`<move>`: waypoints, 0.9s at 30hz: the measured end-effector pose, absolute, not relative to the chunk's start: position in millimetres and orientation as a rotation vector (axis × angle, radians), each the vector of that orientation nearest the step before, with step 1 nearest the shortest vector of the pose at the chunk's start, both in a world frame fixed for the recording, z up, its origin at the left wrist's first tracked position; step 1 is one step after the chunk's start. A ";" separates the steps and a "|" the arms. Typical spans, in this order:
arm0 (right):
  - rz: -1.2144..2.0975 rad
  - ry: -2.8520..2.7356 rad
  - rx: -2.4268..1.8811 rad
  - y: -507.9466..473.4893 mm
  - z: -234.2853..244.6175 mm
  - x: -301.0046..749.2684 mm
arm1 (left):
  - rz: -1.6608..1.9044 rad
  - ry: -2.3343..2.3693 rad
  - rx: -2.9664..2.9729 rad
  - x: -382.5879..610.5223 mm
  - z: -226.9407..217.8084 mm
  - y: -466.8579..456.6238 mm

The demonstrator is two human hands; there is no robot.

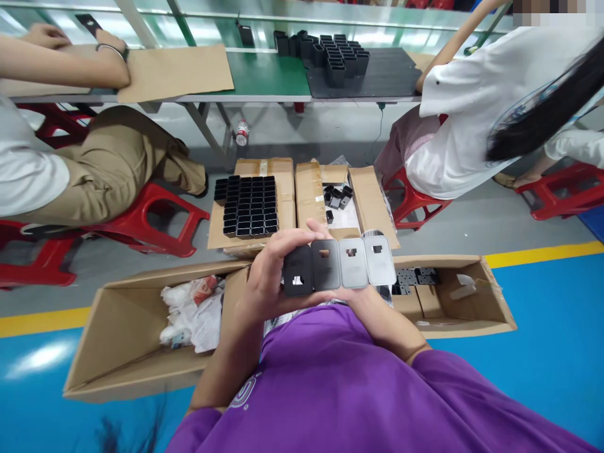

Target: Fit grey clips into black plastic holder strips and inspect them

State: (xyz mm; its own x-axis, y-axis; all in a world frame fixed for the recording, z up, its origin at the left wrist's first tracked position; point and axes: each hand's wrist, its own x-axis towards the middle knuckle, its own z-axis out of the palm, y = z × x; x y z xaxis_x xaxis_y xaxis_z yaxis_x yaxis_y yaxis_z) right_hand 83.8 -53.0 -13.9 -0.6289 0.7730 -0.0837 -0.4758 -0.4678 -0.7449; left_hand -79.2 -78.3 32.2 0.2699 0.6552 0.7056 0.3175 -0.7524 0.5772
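My left hand (268, 277) is closed round the left end of a row of several flat black plastic parts (337, 264), each with a small cut-out, held side by side in front of my chest. My right hand (372, 302) is mostly hidden beneath the row and supports its right end; its fingers do not show clearly. A purple shirt fills the bottom of the view.
An open cardboard box (117, 340) with white wrappers lies at the left, another box (472, 296) with black parts at the right. Ahead, black housings stand in a grid (249, 206) on cardboard. Two people sit on red stools (155, 220) at a green bench (264, 75).
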 end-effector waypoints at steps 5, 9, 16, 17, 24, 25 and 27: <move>2.306 -0.655 -0.463 -47.3 -9.1 86.6 | 1.370 0.978 2.359 -81.2 40.7 -81.3; 2.269 -0.665 -0.474 -48.5 -4.7 87.6 | 1.319 0.959 2.378 -82.0 43.2 -79.6; 2.188 -0.697 -0.510 -51.7 0.3 90.0 | 1.323 0.931 2.340 -80.2 42.6 -77.1; 2.177 -0.695 -0.519 -51.7 1.2 90.0 | 1.321 0.926 2.337 -79.7 42.2 -76.7; 2.150 -0.684 -0.529 -50.5 8.8 88.6 | 1.385 0.943 2.171 -75.9 32.5 -75.0; 2.141 -0.684 -0.525 -50.3 8.8 89.0 | 1.376 0.966 2.154 -75.7 31.6 -75.0; 2.125 -0.679 -0.518 -49.9 8.4 90.7 | 1.355 0.998 2.172 -75.2 32.7 -75.1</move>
State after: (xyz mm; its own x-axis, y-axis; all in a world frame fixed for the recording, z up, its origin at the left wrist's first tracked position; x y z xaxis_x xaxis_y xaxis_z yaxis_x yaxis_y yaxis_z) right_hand 90.7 -49.9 8.4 -0.5738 0.8093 -0.1253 -0.5869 -0.5131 -0.6264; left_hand -75.2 -75.1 32.7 0.2783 0.7418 0.6102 0.3628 -0.6694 0.6483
